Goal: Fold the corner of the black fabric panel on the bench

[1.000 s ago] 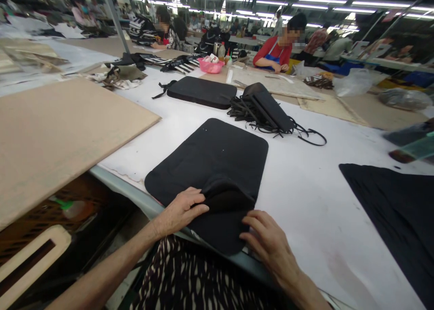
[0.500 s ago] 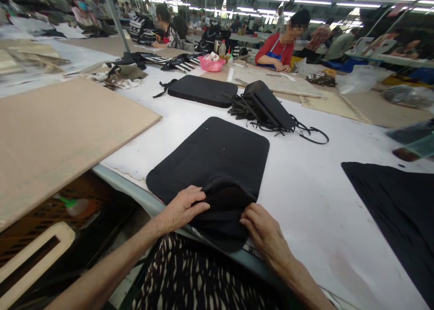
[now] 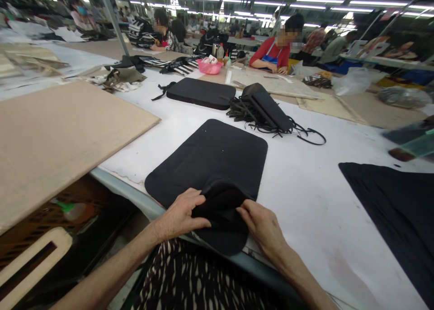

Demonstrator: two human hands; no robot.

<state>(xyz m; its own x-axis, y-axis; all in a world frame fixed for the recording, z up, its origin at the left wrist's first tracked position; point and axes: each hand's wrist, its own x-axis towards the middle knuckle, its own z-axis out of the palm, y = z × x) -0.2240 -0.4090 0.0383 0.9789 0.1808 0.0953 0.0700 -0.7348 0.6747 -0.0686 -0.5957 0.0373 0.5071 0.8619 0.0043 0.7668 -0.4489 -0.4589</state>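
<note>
A black panel [image 3: 224, 151] with rounded corners lies at the near edge of the counter [image 3: 301, 183], its closest corner reaching over that edge, as a worker's two bare hands meet at a raised fold in it. The left hand [image 3: 183, 212] rests on the fold's left side, thumb spread away from the fingers; the right hand [image 3: 266, 221] pinches the right side between thumb and fingers. Whether the dark hollow between them opens between two layers cannot be told.

The panel looks light and soft: flat toward the counter's far edge, yet buckling readily where it is handled. Its smooth, dull face might slide a little on the white top, and it seems more apt to crease than to break. The rim appears the surest place for a pinch, near the rounded corners, with a flat palm on the middle to steady the rest.

Toward the counter's far edge sit a pad [image 3: 200, 92] and a block [image 3: 266, 108] beside loose strips [image 3: 242, 114]. A tan board [image 3: 71, 133] covers the left; a wrinkled black sheet [image 3: 396, 206] lies toward the right.
</note>
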